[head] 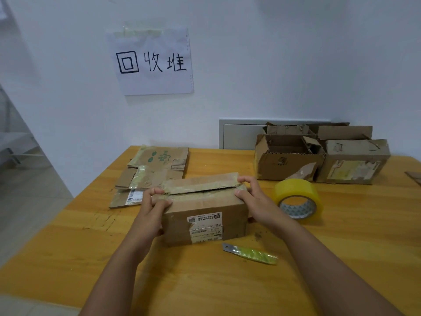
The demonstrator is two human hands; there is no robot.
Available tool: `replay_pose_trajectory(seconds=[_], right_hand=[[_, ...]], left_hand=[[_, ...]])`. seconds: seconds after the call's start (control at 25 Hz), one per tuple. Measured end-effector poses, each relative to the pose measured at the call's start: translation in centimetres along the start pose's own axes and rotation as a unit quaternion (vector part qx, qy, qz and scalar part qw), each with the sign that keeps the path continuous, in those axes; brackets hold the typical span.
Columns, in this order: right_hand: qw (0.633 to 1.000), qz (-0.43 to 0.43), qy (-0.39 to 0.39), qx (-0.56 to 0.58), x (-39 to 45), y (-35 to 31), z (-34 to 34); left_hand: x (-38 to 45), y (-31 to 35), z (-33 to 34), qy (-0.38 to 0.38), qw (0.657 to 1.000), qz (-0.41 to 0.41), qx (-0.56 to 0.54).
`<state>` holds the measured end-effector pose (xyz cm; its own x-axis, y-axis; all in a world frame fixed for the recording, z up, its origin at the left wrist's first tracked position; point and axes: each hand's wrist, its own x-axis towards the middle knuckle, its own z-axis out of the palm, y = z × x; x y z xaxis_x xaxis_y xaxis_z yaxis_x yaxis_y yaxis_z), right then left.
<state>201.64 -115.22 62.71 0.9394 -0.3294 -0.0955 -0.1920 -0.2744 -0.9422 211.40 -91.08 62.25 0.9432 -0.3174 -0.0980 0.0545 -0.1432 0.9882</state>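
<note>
Tape roll [296, 190] blocks the box's [205, 215] right side, knife [250, 255] lies in front; near-left tabletop [68, 258] leaves room

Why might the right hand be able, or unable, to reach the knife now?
Probably able: the knife lies uncovered on the table near the right hand, nothing between them, but that hand must first release the box.

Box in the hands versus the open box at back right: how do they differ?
The held box has its top flaps almost closed, a slit between them; the back box gapes open. The left hand and right hand grip the held box's ends; no hand touches the back box. The held box carries white labels; the back box, a dark print. Both are brown cardboard.
</note>
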Motion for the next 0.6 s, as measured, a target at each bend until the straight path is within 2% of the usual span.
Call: replay_pose_trajectory(seconds=[0.12,0.24,0.32,0.48,0.6], right_hand=[[0.999,0.008,0.002,0.050,-0.3,0.3,0.5],[0.992,-0.031,0.058,0.108,0.1,0.2,1.6],[0.987,-0.049,0.067,0.137,0.4,-0.4,2.5],[0.987,-0.041,0.039,0.150,0.7,-0.7,4.5],[0.995,-0.049,0.057,0.071,0.2,0.1,4.7]], left_hand=[[-0.1,-0.3,0.7,0.007,0.998,-0.008,-0.066],[-0.3,0.2,1.0,0.024,0.994,0.008,-0.107],[-0.1,0.5,0.6,0.041,0.992,0.022,-0.114],[0.2,-0.4,-1.3,0.080,0.995,0.038,-0.054],[-0.9,-1.3,-1.7,0.083,0.996,0.045,-0.003]])
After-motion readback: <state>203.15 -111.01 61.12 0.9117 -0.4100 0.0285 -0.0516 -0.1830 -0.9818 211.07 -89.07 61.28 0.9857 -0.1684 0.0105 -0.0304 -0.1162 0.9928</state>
